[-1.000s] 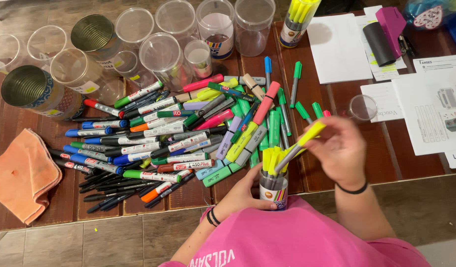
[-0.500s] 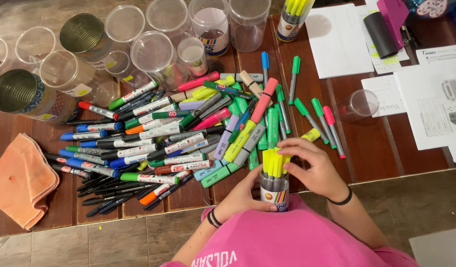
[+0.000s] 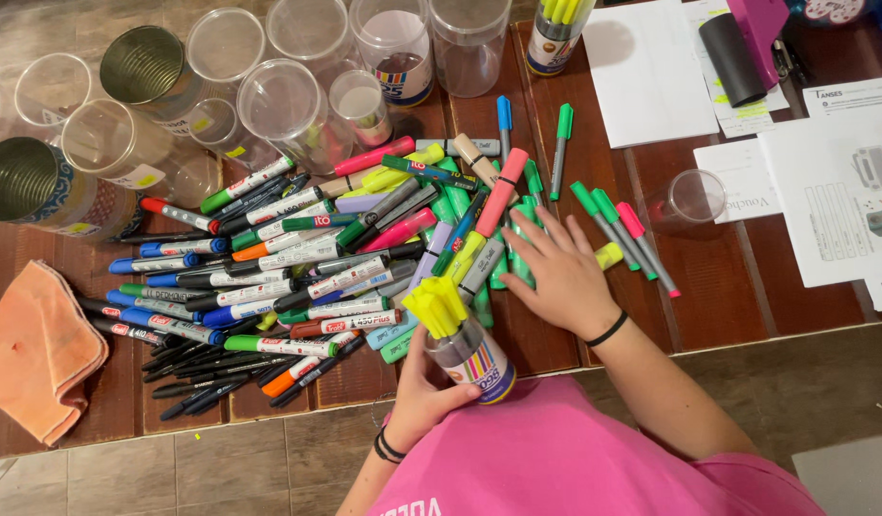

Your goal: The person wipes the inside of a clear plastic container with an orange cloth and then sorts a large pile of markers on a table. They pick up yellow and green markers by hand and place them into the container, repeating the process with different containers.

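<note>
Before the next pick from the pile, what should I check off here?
1. Jar held firmly: ok, left hand wraps its lower side.
2. Jar upright: not ok, it tilts toward the pile.
3. Yellow highlighters seated in the jar: ok, caps stand bunched above the rim.
4. Right hand free: ok, it lies flat on the green markers and grips nothing.
5. A yellow highlighter within reach: ok, one lies just past the right hand's fingers.
6. Room left in the jar: cannot tell, the caps hide the opening.
</note>
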